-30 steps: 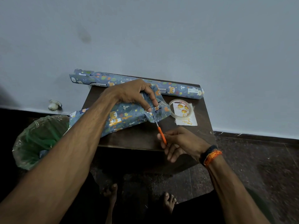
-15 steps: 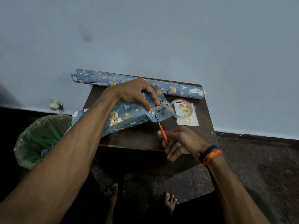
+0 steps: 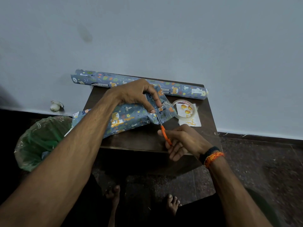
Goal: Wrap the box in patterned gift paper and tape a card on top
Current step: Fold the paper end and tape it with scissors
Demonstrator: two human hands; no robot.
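A box wrapped in blue animal-patterned gift paper (image 3: 129,118) lies on a small dark wooden table (image 3: 141,140). My left hand (image 3: 139,95) pinches the loose paper at the box's right end. My right hand (image 3: 182,141) grips orange-handled scissors (image 3: 164,134), whose blades reach up into that paper flap. A white card with gold print (image 3: 191,120) lies to the right, with a clear tape roll (image 3: 184,109) resting on it. The box itself is hidden under the paper.
A roll of the same patterned paper (image 3: 141,84) lies along the table's back edge against the wall. A bin with a green liner (image 3: 41,141) stands left of the table. My bare feet (image 3: 172,203) are on the dark floor below.
My right hand has pushed the scissors a little further up into the paper flap. My left hand keeps its pinch on the paper.
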